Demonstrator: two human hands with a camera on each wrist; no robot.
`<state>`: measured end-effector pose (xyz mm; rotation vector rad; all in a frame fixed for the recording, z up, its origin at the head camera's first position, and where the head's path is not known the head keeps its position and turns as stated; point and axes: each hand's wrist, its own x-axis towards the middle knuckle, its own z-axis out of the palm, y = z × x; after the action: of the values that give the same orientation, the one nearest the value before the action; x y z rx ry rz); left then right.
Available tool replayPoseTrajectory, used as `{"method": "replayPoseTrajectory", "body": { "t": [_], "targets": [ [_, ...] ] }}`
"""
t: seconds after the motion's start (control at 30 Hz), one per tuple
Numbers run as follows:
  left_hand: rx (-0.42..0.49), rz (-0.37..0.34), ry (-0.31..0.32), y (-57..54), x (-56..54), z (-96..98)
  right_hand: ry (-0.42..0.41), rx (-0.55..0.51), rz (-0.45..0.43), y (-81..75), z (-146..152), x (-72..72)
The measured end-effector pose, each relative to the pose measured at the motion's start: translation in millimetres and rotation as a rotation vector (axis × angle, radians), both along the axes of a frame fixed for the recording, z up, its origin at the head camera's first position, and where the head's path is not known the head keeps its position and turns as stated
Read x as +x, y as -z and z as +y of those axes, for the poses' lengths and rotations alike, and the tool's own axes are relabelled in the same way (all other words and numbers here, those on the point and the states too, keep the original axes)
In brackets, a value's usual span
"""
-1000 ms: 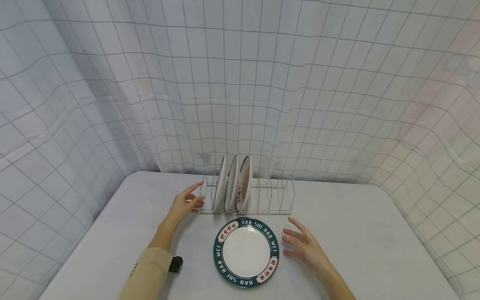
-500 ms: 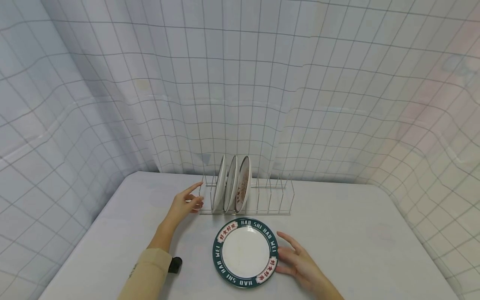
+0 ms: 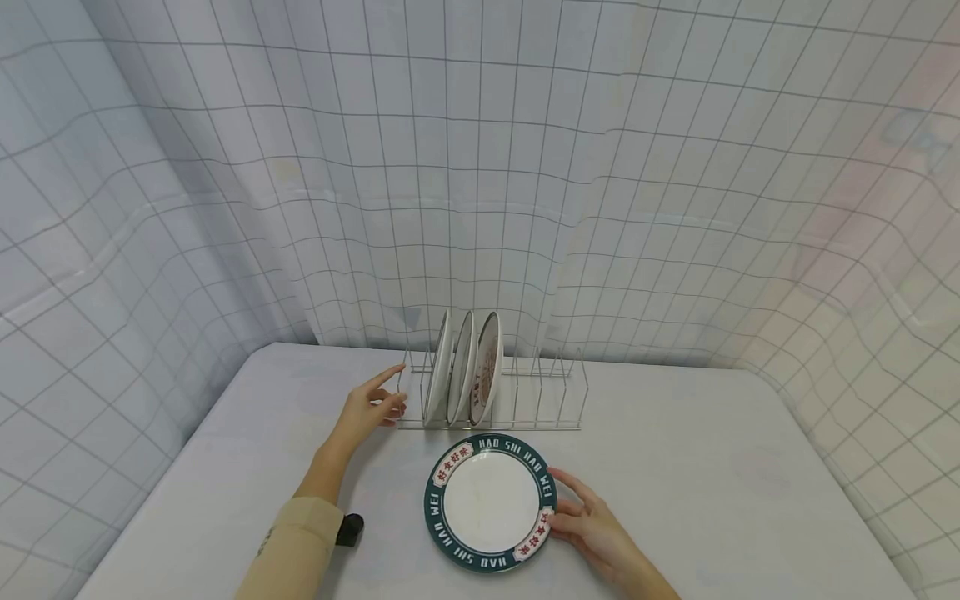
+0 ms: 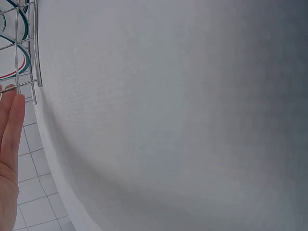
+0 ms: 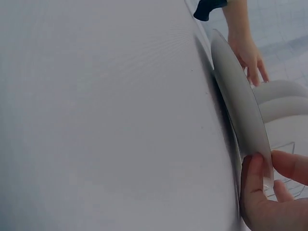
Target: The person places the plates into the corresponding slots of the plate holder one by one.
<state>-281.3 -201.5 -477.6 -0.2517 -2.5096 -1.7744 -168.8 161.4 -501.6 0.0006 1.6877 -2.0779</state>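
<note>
A white plate with a dark green lettered rim (image 3: 491, 502) is near the front of the white table. My right hand (image 3: 596, 537) grips its right edge; in the right wrist view the plate (image 5: 238, 96) is pinched between thumb and fingers, its near edge raised off the table. My left hand (image 3: 369, 408) touches the left end of a wire dish rack (image 3: 547, 400), index finger extended. Its straight fingers (image 4: 12, 125) meet the wires in the left wrist view. Three plates (image 3: 487, 371) stand upright in the rack's left half.
Vacant slots are in the rack's right half. A black object (image 3: 350, 530) is beside the left sleeve (image 3: 296, 542). A white curtain with grid lines (image 3: 480, 167) hangs behind and beside the table (image 3: 712, 483).
My right hand has moved left to the green-rimmed plate and taken hold of its right edge, raising it slightly. My left hand stays at the rack.
</note>
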Motion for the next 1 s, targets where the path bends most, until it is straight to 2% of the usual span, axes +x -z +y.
{"method": "replayPoseTrajectory", "body": {
  "t": [0.2,0.4,0.67,1.0],
  "targets": [
    [0.001,0.004,0.0,-1.6,1.0,0.4,0.003,0.001,0.011,-4.1,-8,2.1],
    [-0.003,0.007,0.006,-1.0,1.4,0.6,0.039,-0.034,-0.024,-8.1,-12,2.6],
    [-0.008,0.005,0.001,-3.1,2.8,0.4,0.037,-0.074,-0.036,-5.1,-10,1.7],
    [-0.009,0.004,0.002,-2.1,1.9,0.6,-0.083,-0.318,-0.112,4.1,-1,-1.1]
  ]
}}
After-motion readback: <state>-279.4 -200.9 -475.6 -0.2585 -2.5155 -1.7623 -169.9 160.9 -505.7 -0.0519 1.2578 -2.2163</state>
